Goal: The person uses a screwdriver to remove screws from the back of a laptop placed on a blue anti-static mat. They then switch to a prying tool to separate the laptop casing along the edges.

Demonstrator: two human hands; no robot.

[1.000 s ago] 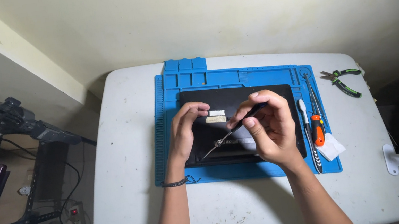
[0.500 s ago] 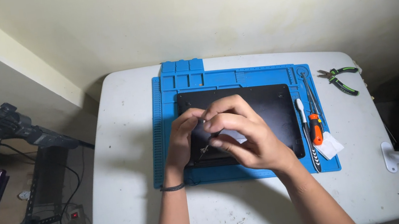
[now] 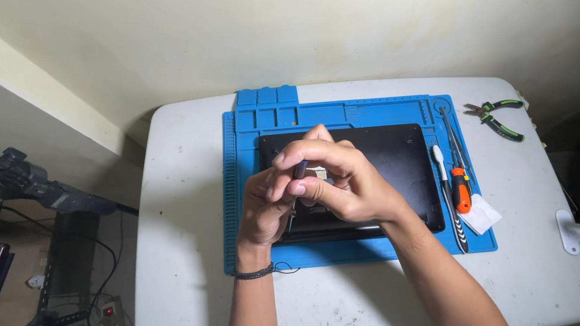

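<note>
Blue mat: a silicone repair mat covers the middle of the white worktop, small tray pockets along its far edge.
Black device: a flat dark slab, looks like a laptop base or tablet back, lying on the mat with both hands right over its left half.
Right hand: the right hand is curled over the top, grip pinched on a thin dark tool, probably a screwdriver, tip pointing down at the device.
Left hand: the left hand is tucked under the right one, fingers bent against the device near the tool. Honestly can't tell if its grip is grasping anything, the right hand hides it. Thin black band on that wrist.
Right side of mat: an orange-handled screwdriver, a white-handled tool and a bit of white paper, all just beside the device.
Off the mat: green-handled pliers near the worktop's far right corner.
</note>
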